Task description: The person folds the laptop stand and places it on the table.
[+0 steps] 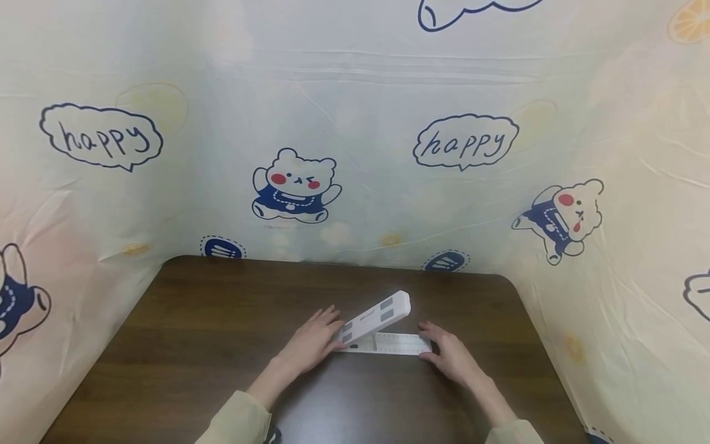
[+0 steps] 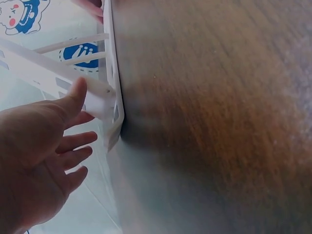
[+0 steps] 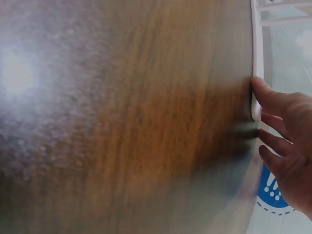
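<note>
A white folding stand [image 1: 388, 343] lies across the brown table. Its upper arm [image 1: 383, 313], with grey pads on it, tilts up from the left end toward the right. Thin struts [image 2: 87, 58] link arm and base in the left wrist view. My left hand [image 1: 310, 342] pinches the hinged end, thumb on the near side, index finger partly hidden behind it. At the opposite end, my right hand [image 1: 452, 354] holds the base between thumb and fingers. The right thumb [image 3: 265, 92] rests on the base's near edge.
The wooden table [image 1: 222, 333] has rounded far corners. A cloth printed with bears and "happy" bubbles [image 1: 466, 142] hangs right behind and along both sides of it. A small dark object [image 1: 273, 435] shows by the left sleeve [image 1: 238, 419].
</note>
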`<state>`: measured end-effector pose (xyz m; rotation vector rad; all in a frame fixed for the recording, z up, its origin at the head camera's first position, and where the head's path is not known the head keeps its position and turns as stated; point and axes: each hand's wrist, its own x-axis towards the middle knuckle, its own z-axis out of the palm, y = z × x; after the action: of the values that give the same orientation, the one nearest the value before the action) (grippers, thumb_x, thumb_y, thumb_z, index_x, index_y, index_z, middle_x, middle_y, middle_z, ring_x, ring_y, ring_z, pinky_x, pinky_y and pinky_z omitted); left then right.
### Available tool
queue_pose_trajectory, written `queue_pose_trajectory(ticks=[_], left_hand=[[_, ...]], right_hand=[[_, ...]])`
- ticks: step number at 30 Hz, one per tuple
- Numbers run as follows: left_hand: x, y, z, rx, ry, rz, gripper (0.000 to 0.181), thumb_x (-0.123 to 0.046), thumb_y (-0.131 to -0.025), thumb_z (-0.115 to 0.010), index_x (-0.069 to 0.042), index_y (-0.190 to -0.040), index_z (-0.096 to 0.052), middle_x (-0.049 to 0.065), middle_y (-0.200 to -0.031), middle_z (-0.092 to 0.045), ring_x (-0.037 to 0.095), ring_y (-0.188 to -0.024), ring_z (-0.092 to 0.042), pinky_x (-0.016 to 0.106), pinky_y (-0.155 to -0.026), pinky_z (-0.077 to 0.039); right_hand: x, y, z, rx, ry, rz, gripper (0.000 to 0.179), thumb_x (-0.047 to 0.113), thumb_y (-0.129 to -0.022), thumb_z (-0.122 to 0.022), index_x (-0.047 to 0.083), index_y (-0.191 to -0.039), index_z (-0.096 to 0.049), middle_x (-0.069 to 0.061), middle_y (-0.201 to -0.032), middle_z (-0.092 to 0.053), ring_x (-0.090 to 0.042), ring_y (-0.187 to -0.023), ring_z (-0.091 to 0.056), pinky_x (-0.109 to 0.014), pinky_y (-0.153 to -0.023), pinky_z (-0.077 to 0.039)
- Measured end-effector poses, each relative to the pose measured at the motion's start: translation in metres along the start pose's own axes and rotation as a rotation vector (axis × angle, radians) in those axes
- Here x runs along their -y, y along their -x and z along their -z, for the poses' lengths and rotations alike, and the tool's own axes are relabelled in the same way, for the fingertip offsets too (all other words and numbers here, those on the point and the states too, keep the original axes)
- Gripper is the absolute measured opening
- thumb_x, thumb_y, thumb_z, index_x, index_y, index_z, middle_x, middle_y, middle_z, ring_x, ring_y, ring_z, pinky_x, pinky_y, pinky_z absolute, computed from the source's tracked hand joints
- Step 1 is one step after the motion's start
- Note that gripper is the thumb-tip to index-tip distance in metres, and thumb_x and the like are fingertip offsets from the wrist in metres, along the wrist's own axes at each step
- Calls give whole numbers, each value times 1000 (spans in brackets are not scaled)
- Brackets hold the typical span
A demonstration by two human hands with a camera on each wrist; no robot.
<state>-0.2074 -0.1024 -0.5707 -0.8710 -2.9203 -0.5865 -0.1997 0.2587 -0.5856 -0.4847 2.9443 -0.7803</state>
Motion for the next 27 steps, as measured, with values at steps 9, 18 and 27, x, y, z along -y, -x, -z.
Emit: queue_pose_trajectory(ticks=[9, 18, 27], left_hand=[[0, -3, 1, -8, -47, -21, 44, -27, -97, -82, 3, -129, -75, 26, -150, -68, 46, -152, -55, 61, -130, -43], [1, -2, 0, -13, -39, -33, 44, -26, -96, -82, 2, -129, -76, 27, -149, -68, 47, -152, -55, 61, -129, -43], [3, -3, 0, -21, -51, -54, 44, -25, -95, -82, 1, -130, -76, 27, -148, -68, 47, -150, -56, 62, -129, -43]], right_hand=[[4, 7, -4, -46, 15, 22, 41, 11, -90, -90, 1, -129, -79, -17, -149, -72, -41, -147, -62, -61, -121, -50], [4, 15, -8, -73, 39, 29, 42, 13, -89, -92, 2, -127, -80, -15, -152, -70, -42, -145, -62, -61, -119, -52], [3, 25, -12, -90, -1, 17, 40, 14, -87, -93, 4, -124, -82, -11, -156, -68, -40, -150, -59, -60, -122, -50]])
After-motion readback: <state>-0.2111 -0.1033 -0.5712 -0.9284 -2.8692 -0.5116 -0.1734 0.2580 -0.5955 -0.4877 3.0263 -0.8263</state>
